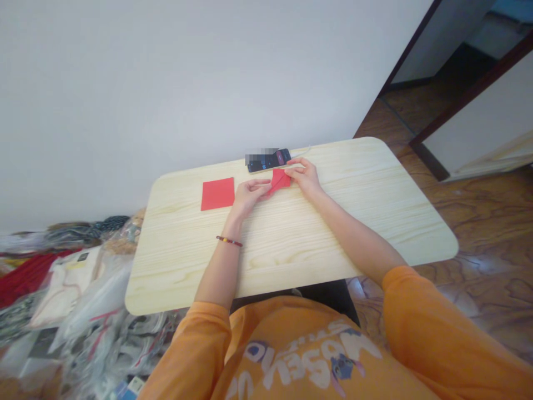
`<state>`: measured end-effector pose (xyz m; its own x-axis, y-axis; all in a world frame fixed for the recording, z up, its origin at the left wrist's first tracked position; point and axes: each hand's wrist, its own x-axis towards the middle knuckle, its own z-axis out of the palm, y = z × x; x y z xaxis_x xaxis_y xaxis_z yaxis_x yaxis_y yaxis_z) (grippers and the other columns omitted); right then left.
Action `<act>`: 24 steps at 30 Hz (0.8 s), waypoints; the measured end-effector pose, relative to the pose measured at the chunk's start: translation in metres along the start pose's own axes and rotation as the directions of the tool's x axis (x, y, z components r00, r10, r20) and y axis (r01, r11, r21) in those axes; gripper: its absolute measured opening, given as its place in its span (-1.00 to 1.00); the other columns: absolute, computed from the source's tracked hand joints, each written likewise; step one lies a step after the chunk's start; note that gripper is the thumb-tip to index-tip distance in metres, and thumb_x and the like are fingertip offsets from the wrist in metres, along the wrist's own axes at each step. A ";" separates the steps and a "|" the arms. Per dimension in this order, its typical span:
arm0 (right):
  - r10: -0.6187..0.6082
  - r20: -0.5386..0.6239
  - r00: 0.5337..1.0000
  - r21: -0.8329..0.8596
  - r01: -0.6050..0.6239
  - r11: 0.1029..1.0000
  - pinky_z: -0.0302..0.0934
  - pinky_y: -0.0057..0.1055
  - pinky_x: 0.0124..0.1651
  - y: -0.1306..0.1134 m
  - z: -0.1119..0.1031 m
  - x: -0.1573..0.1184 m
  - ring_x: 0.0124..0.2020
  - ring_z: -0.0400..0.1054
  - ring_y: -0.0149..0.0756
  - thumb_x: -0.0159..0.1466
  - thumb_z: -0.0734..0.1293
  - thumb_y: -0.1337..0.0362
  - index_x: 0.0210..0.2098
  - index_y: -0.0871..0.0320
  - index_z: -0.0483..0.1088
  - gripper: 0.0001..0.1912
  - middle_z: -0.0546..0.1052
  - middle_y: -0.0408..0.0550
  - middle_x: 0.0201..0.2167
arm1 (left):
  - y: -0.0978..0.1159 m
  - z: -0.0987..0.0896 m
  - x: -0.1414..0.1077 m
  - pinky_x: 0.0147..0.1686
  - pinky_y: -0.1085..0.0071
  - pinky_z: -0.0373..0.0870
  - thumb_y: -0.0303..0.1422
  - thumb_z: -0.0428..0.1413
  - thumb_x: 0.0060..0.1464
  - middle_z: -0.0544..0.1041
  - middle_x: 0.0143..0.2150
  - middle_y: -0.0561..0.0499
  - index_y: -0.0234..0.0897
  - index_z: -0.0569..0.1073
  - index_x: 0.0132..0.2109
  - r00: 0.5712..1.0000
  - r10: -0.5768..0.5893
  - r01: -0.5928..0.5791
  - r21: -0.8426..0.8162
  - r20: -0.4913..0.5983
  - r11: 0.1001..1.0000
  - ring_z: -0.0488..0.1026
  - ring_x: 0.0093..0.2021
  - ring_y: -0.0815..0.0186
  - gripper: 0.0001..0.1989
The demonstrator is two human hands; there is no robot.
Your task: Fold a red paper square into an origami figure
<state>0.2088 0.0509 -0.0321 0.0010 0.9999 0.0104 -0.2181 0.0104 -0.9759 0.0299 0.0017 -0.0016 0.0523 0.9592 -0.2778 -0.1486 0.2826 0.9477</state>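
Between my two hands is a small folded piece of red paper (280, 179), with crease lines showing on its face. My left hand (250, 195) pinches its left lower edge between thumb and fingers. At its upper right, my right hand (305, 175) grips the edge with thumb and fingertips. A flat square of red paper (217, 194) lies on the table just left of my left hand. Behind the folded paper, close to my right fingertips, lies a phone (268, 161) with its screen lit.
The pale wood-grain table (353, 222) has rounded corners and stands against a white wall (187, 83). A white cable (300, 151) runs from the phone. Bagged clothes (91, 289) are heaped on the left; a doorway opens at the right above a wooden floor (478, 222).
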 end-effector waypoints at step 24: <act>0.047 0.092 0.995 -0.012 -0.046 0.999 0.26 -0.43 -0.37 -0.006 0.002 -0.005 -0.50 0.42 -0.35 -0.13 0.50 0.18 -0.31 0.10 0.37 -0.59 0.53 -0.22 -0.57 | -0.010 0.005 0.008 -0.13 0.35 0.48 -0.31 0.31 -0.14 0.63 -0.24 -0.10 -0.34 0.55 -0.18 0.999 0.047 -0.048 -0.053 -0.025 0.997 0.57 -0.24 0.30 -0.68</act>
<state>0.2084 0.0458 -0.0263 -0.0995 0.9949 -0.0153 -0.2062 -0.0356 -0.9779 0.0365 0.0065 -0.0126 0.0211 0.9713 -0.2370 -0.2033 0.2362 0.9502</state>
